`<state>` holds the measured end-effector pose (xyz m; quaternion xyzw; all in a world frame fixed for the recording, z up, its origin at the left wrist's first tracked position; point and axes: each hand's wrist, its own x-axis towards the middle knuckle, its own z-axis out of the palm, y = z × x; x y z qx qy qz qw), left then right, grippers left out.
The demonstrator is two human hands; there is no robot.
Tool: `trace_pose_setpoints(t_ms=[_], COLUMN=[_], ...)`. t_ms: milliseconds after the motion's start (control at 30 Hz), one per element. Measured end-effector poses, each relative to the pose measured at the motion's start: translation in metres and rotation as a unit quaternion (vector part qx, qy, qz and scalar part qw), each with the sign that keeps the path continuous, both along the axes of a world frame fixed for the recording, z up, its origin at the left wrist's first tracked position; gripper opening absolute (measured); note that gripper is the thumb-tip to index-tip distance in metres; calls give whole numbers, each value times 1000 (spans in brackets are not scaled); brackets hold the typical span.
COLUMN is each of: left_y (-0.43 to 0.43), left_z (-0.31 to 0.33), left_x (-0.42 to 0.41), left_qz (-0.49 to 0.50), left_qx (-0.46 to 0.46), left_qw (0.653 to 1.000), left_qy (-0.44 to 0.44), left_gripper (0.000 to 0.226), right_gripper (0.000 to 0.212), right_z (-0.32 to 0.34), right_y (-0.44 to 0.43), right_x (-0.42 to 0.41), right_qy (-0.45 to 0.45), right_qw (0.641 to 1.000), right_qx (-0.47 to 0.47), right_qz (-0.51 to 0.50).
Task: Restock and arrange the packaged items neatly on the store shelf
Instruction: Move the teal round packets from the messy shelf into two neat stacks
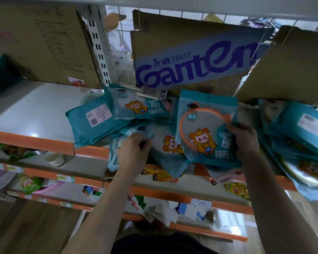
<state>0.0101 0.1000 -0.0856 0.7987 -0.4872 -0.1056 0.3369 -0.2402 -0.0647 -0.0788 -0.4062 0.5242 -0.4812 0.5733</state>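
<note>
Several teal mirror packets with a yellow cartoon figure lie in a loose heap on the shelf (35,110). My right hand (243,139) grips the right edge of one packet (204,129), which stands tilted up and shows an orange-rimmed mirror. My left hand (134,150) pinches the top of another packet (162,145) lying flat at the shelf's front edge. A packet (94,120) lies face down to the left, and one more (136,105) lies face up behind it. More packets (301,136) are piled at the right.
A Ganten cardboard box (191,61) leans behind the heap, with brown cartons at the left (39,43) and right (290,65). A shelf upright (99,48) stands at the back. Lower orange-edged shelves (154,191) hold snack packs, a cup (55,159) and a price tag.
</note>
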Motion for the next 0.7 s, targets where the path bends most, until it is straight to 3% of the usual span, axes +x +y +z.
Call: trace_pose_setpoints(t_ms=[133, 300, 433, 700], left_y=[7, 19, 27, 51], left_z=[13, 19, 29, 38], left_x=[4, 14, 32, 75], left_qz=[2, 25, 30, 107], left_qx=[-99, -109, -151, -186], left_qw=[991, 977, 929, 910], left_qy=[84, 179, 336, 354], left_gripper=[14, 17, 28, 63], right_gripper=[10, 13, 12, 12], right_z=[0, 3, 7, 19], right_y=[2, 5, 5, 3], right_x=[1, 11, 28, 94], right_qy=[-6, -12, -15, -22], right_qw=[1000, 999, 989, 973], right_qx=[6, -7, -38, -93], right_qz=[10, 48, 143, 212])
